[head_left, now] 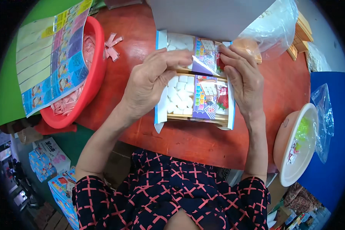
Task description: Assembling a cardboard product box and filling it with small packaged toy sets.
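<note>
An open carton (161, 115) with white inner flaps lies on the red table in front of me. In it two packs sit one behind the other, the near pack (180, 100) and the far pack (205, 45). Each shows small white pillow-shaped pieces through clear film, beside a purple printed band with a strawberry picture. My left hand (147, 80) hovers over the left side of the packs, fingers stretched toward the middle, thumb apart. At the right end, my right hand (244, 73) has bent fingertips at the far pack's edge; whether they touch it is unclear.
The raised grey-white lid (207, 17) stands behind the packs. A red basin (94, 80) of pink sachets sits left, under printed sheets (53, 61); loose pink sachets (112, 46) lie beside it. A clear bag (276, 28) is back right, a pale basin (285, 138) at the right edge.
</note>
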`<state>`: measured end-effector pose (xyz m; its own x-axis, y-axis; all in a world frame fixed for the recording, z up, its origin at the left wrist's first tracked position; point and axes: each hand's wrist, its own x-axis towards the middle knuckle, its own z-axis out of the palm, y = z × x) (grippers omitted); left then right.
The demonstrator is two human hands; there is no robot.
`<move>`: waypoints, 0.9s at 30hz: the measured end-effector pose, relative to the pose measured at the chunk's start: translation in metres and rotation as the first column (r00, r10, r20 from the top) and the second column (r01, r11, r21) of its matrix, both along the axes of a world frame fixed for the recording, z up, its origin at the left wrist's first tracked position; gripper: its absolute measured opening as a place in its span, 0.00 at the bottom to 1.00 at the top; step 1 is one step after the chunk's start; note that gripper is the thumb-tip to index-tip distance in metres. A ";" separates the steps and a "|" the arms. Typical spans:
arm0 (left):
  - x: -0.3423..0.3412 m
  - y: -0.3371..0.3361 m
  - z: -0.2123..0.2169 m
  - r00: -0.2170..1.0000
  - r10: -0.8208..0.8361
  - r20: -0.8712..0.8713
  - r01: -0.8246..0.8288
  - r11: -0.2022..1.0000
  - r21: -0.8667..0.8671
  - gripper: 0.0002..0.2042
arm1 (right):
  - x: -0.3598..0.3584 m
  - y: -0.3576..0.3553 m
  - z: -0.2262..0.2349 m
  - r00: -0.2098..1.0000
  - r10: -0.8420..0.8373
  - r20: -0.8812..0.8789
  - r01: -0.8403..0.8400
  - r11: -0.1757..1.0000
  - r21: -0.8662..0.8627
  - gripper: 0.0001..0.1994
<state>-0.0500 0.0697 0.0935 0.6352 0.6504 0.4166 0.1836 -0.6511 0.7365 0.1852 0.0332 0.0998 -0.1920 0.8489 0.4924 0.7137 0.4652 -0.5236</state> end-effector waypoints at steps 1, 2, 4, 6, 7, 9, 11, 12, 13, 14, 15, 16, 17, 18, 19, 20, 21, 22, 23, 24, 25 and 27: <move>0.002 -0.002 0.001 0.997 0.055 0.048 -0.051 0.995 -0.089 0.19 | 0.001 0.002 0.000 1.000 0.005 -0.008 -0.005 1.000 0.003 0.10; 0.002 -0.003 0.002 0.989 0.114 0.093 -0.096 0.979 -0.179 0.24 | 0.002 0.005 0.003 0.999 0.028 0.030 -0.028 0.999 0.016 0.08; 0.003 -0.002 0.001 0.974 0.222 0.038 -0.215 0.967 -0.136 0.31 | 0.003 0.009 0.006 0.992 0.070 0.109 -0.075 0.996 0.041 0.08; 0.007 0.003 0.002 0.947 0.321 0.001 -0.320 0.944 -0.085 0.39 | 0.003 0.010 0.004 1.000 0.031 -0.004 -0.031 1.000 0.003 0.13; 0.010 0.009 0.001 0.965 0.252 0.068 -0.236 0.953 -0.192 0.43 | 0.003 0.011 0.002 0.993 -0.012 -0.114 0.007 0.999 -0.045 0.19; 0.008 0.021 0.000 0.967 0.219 0.129 -0.178 0.945 -0.274 0.48 | -0.004 0.015 -0.003 0.984 -0.014 -0.180 0.012 1.000 -0.011 0.25; 0.013 0.036 -0.007 0.956 0.179 0.233 -0.120 0.961 -0.248 0.50 | -0.004 0.021 -0.008 0.961 -0.062 -0.268 0.067 0.998 0.009 0.38; 0.016 0.040 -0.008 0.955 0.180 0.237 -0.124 0.964 -0.234 0.50 | -0.002 0.025 -0.008 0.962 -0.054 -0.268 0.062 0.998 0.024 0.38; 0.019 0.042 -0.008 0.939 0.202 0.278 -0.120 0.951 -0.283 0.50 | 0.000 0.028 -0.007 0.958 -0.081 -0.277 0.084 0.996 0.001 0.39; 0.021 0.044 -0.009 0.922 0.229 0.313 -0.120 0.936 -0.331 0.51 | 0.000 0.032 -0.006 0.952 -0.101 -0.290 0.099 0.995 -0.022 0.40; 0.022 0.042 -0.010 0.905 0.288 0.313 -0.174 0.922 -0.346 0.49 | 0.002 0.036 -0.002 0.964 -0.082 -0.252 0.068 0.996 -0.066 0.38; 0.022 0.042 -0.012 0.901 0.294 0.319 -0.186 0.926 -0.327 0.49 | 0.002 0.038 -0.001 0.965 -0.064 -0.253 0.054 0.997 -0.046 0.38; 0.022 0.042 -0.015 0.894 0.261 0.364 -0.156 0.943 -0.293 0.44 | 0.002 0.040 -0.004 0.967 -0.058 -0.248 0.054 0.998 -0.019 0.37; 0.023 0.042 -0.015 0.885 0.218 0.412 -0.118 0.960 -0.254 0.40 | 0.005 0.039 -0.007 0.970 -0.059 -0.238 0.063 0.998 0.010 0.35; 0.023 0.041 -0.013 0.909 0.233 0.345 -0.183 0.968 -0.171 0.32 | 0.008 0.037 -0.011 0.965 -0.103 -0.239 0.123 0.990 0.071 0.28; 0.005 0.058 -0.048 0.878 0.264 0.399 -0.270 0.962 -0.042 0.24 | -0.001 0.041 -0.014 0.969 -0.047 -0.243 0.072 0.993 0.097 0.28; 0.007 0.058 -0.048 0.892 0.246 0.380 -0.226 0.969 -0.098 0.21 | 0.005 0.047 -0.023 0.941 -0.036 -0.336 0.057 0.997 0.053 0.18; 0.008 0.057 -0.047 0.904 0.228 0.361 -0.182 0.971 -0.156 0.18 | 0.010 0.051 -0.031 0.904 -0.032 -0.427 0.039 0.999 0.007 0.09; 0.007 0.052 -0.039 0.904 0.225 0.364 -0.180 0.972 -0.153 0.18 | 0.003 0.043 -0.021 0.943 -0.028 -0.331 0.057 0.995 0.080 0.09; 0.005 0.049 -0.032 0.941 0.273 0.199 -0.289 0.956 0.056 0.16 | 0.005 0.040 -0.021 0.944 -0.031 -0.330 0.060 0.995 0.080 0.09; 0.003 0.045 -0.026 0.937 0.348 0.037 -0.344 0.898 0.275 0.14 | 0.011 0.042 -0.023 0.967 -0.026 -0.252 0.058 0.991 0.119 0.09; -0.005 0.040 -0.016 0.969 0.246 0.022 -0.244 0.936 0.256 0.17 | 0.019 0.045 -0.023 0.994 -0.021 -0.111 0.046 0.973 0.226 0.09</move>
